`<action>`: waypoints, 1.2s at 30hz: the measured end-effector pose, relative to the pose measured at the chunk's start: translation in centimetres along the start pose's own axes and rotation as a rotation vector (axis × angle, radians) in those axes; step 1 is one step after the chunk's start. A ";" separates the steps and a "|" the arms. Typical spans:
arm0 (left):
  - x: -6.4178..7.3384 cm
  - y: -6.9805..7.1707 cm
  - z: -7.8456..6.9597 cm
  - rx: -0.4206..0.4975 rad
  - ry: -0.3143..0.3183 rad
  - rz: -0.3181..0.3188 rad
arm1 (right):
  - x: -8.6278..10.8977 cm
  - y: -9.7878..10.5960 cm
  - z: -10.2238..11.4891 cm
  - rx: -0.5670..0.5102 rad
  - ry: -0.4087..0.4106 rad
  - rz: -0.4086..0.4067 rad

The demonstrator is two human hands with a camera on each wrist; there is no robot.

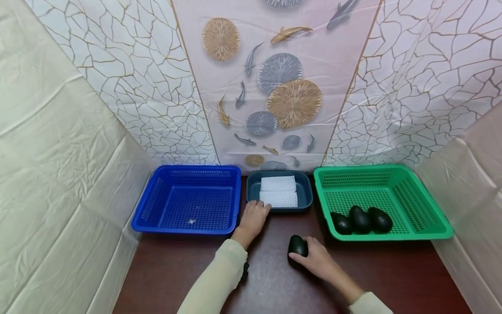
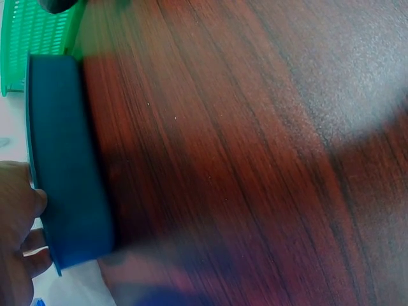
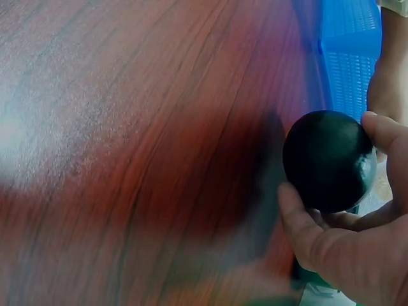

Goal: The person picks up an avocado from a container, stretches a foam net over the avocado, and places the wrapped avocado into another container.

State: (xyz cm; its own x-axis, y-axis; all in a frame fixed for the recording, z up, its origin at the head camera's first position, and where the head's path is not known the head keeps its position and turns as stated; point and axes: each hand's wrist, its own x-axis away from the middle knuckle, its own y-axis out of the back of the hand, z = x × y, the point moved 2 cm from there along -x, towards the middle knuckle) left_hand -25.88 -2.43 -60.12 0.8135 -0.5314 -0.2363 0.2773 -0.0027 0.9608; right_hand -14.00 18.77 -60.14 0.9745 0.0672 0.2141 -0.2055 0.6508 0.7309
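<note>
Step in hand, my read: right holds fruit [image 1: 297, 245], left works at tray [image 1: 282, 210]. Right grip [image 1: 315, 257] curled round fruit, near side of tray; can't tell if fruit touches bench [image 1: 270, 283]. Left grip [image 1: 254, 216] touching tray at near-left corner; can't tell if pinching. I judge next move calls for steady right, left not tipping tray. Tray: two white sleeves [image 1: 279, 199], one behind other. Green basket [image 1: 392, 237]: three more fruits [image 1: 359, 219], near left. Blue basket [image 1: 180, 231]: pale speck [image 1: 191, 221].

My left hand [image 1: 254, 218] and right hand [image 1: 318, 261]: bare. Sleeves [image 1: 215, 279]: pale cream, plain. Left cuff [image 1: 234, 252]: small black fitting [image 1: 245, 271].
</note>
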 end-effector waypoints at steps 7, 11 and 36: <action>0.0 0.0 0.1 0.012 0.001 0.001 | 0.0 -0.5 0.0 0.028 -0.017 0.014; 0.0 0.0 0.1 0.011 0.001 -0.005 | 0.1 -0.8 0.1 0.031 -0.031 0.043; 0.0 -0.1 0.0 0.031 0.000 -0.026 | 1.0 -1.4 -0.4 0.083 -0.028 0.008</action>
State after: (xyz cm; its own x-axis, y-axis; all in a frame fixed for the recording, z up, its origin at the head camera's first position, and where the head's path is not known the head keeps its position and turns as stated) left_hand -25.89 -2.46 -60.26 0.8061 -0.5312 -0.2607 0.2821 -0.0423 0.9584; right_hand -12.76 18.21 -61.17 0.9701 0.0502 0.2373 -0.2211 0.5850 0.7803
